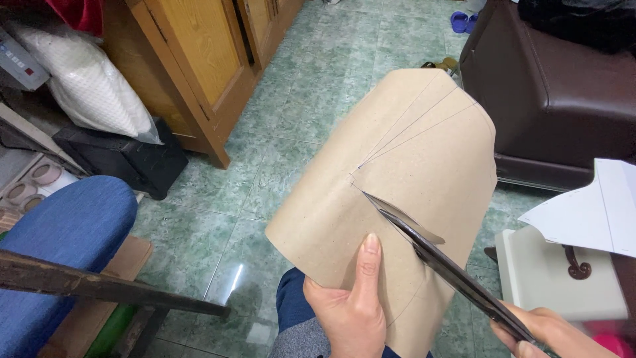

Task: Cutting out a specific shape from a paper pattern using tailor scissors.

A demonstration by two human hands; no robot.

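My left hand grips the lower edge of a large sheet of brown pattern paper, thumb on top. The sheet curves upward and carries pencil lines that fan out from a point near its middle. My right hand, at the bottom right, holds a pair of dark scissors. The blades are partly apart and sit inside a slit cut into the sheet, with the tip near the point where the lines meet.
A wooden cabinet stands at the upper left, with a white pillow and a black box beside it. A brown leather seat is at the upper right. White paper lies on a white stool. A blue-clad knee is on the left.
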